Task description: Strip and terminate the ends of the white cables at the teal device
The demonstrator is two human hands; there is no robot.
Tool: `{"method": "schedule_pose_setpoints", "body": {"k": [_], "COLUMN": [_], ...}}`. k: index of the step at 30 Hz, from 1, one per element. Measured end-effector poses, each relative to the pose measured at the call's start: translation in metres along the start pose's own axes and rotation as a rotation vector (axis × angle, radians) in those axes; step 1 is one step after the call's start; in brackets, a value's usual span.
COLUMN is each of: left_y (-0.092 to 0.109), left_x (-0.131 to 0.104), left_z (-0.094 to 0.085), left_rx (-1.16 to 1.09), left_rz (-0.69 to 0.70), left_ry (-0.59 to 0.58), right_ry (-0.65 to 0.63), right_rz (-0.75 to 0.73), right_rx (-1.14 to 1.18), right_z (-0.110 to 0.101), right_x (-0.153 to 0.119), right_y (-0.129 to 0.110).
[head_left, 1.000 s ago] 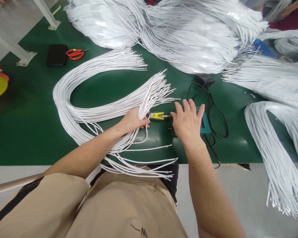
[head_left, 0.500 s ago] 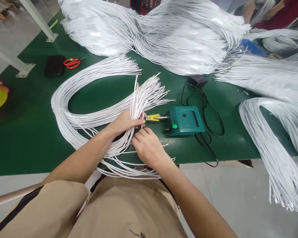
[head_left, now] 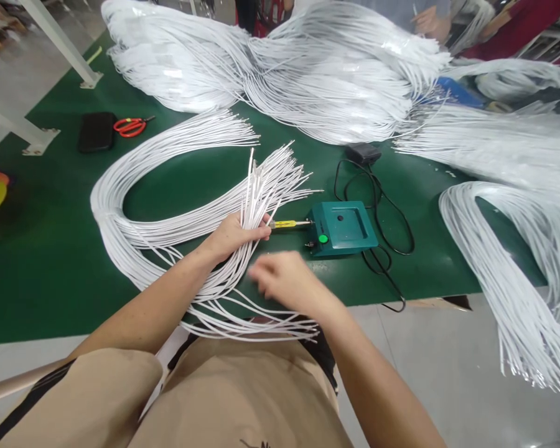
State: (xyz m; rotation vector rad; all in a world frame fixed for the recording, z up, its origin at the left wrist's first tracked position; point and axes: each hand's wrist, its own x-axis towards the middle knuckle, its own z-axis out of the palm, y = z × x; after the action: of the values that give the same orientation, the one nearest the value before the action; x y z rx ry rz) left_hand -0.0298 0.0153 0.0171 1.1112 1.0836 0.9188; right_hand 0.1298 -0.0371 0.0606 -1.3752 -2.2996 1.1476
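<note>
My left hand (head_left: 237,235) is closed around a bunch of white cables (head_left: 256,198), whose free ends fan up and to the right. Beyond its fingertips, a yellow piece with a metal shaft (head_left: 285,224) reaches to a teal box (head_left: 347,226) with a green button. Whether my fingers touch the yellow piece I cannot tell. My right hand (head_left: 290,280) is just below and right of the bunch, apart from it, its fingers smeared by motion. Loose white cables (head_left: 256,317) trail under it towards the table edge. A curved cable bundle (head_left: 109,202) lies on the left.
Large heaps of white cable (head_left: 322,81) cover the back of the green table (head_left: 42,249). Another bundle (head_left: 490,261) hangs over the front edge at right. Red-handled scissors (head_left: 130,127), a black case (head_left: 96,132) and a black cord (head_left: 408,239) lie about. Another person's hand (head_left: 432,23) shows behind.
My right hand has moved down and away from the cable bunch. My left hand keeps its hold. Cable ends near my right wrist have dropped lower. The view has shifted slightly.
</note>
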Motion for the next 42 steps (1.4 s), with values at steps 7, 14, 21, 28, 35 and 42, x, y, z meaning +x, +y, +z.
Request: {"method": "schedule_pose_setpoints", "body": {"k": [7,14,21,28,35,42], "left_y": [0.001,0.001,0.000,0.004,0.005,0.002], "left_x": [-0.003,-0.003,-0.002,-0.004,-0.004,-0.003], "left_z": [0.006,0.007,0.006,0.009,0.009,0.006], "left_rx": [0.058,-0.106,-0.086,-0.090,-0.099,-0.051], "left_rz": [0.001,0.100,0.101,0.089,0.141,0.160], "left_ry": [-0.023,-0.007,0.010,0.018,-0.120,-0.103], "right_ry": [0.599,0.438,0.475,0.291,0.235,0.135], "right_rz": [0.103,0.094,0.113,0.262,0.257,0.220], "right_rx": [0.619,0.776,0.870,1.346,1.180,1.275], "right_z": [-0.041,-0.022,-0.017,-0.012,-0.024,-0.024], "right_x": [0.045,0.041,0.044,0.045,0.052,0.044], "right_y": [0.028,0.013,0.017,0.022,0.018,0.026]}}
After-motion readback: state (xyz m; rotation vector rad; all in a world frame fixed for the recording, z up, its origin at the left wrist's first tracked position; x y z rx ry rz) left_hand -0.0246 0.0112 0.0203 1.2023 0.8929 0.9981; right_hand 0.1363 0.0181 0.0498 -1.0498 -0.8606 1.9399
